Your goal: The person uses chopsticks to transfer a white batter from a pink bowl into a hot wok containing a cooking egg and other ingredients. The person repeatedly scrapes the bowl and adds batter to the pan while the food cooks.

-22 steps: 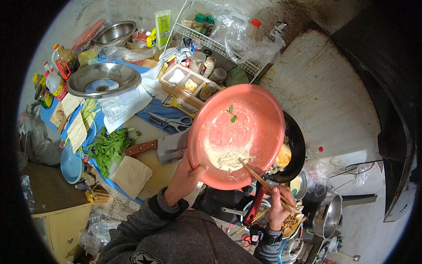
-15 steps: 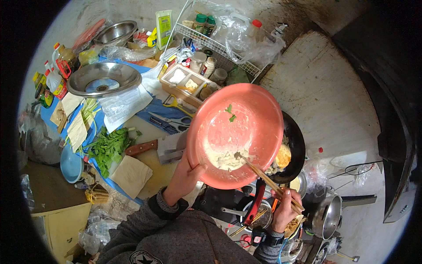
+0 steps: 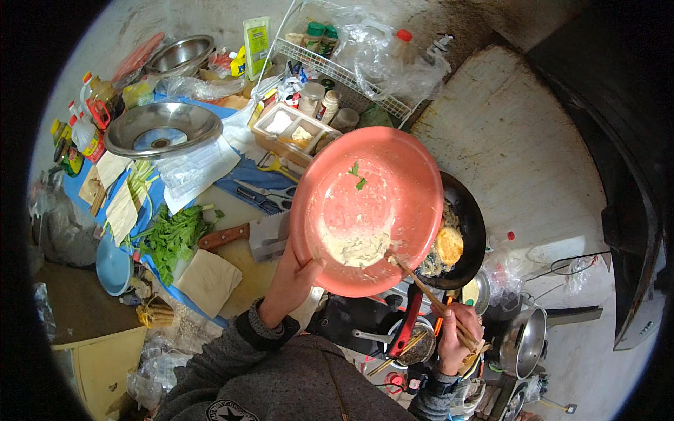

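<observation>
Beside a stained pale wall [image 3: 519,154], left hand [image 3: 289,283] clamped a round pink plastic bowl [image 3: 393,189]; right hand [image 3: 458,337] gripped brown wooden chopsticks [image 3: 425,291], tips over its interior!

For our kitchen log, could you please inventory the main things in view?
bowl: 1, pink, centre
mixture: 1 patch, pale, in bowl
held chopsticks: 2, brown, across bowl rim
frying pan: 1, black, partly behind bowl
fried piece: 1, golden, in pan
cleaver: 1, silver, left of bowl
leafy greens: 1 bunch, green, left
steel basins: 2, silver, upper left
seasoning box: 1, beige, beyond bowl
wire rack: 1, white, top
large steel pot: 1, silver, lower right
left hand: 1, bare, on bowl
right hand: 1, bare, on chopsticks
</observation>
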`<action>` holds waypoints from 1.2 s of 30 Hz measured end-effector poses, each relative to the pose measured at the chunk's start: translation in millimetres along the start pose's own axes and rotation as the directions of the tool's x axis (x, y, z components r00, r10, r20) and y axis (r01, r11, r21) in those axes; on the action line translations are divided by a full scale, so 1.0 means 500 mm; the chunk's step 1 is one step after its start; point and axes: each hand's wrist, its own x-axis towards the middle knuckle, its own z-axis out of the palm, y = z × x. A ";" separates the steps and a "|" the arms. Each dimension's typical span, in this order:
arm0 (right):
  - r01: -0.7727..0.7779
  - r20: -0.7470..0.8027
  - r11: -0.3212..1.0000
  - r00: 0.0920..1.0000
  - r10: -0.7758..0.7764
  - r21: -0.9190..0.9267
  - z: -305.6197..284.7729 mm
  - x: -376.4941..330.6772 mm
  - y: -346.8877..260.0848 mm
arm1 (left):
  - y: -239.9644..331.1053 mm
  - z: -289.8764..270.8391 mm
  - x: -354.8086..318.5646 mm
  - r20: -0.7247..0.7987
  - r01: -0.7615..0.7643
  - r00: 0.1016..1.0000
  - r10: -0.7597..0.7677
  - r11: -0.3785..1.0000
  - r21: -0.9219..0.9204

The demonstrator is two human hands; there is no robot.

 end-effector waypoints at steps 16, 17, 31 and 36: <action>-0.058 -0.132 0.994 0.989 0.070 0.093 -0.008 -0.009 -0.009 | -0.028 -0.009 0.002 -0.038 0.109 0.993 -0.109 0.994 -0.021; -0.067 -0.173 0.992 0.981 0.085 0.106 -0.011 -0.010 0.001 | -0.029 -0.009 0.001 -0.049 0.092 0.995 -0.092 0.996 -0.002; -0.258 -0.309 0.945 0.899 0.311 0.199 0.023 -0.058 0.209 | -0.020 -0.017 0.003 -0.233 0.086 0.967 -0.106 0.992 -0.094; -0.249 -0.315 0.959 0.907 0.280 0.137 0.049 -0.047 0.245 | -0.025 -0.021 0.005 -0.201 0.095 0.972 -0.120 0.987 -0.132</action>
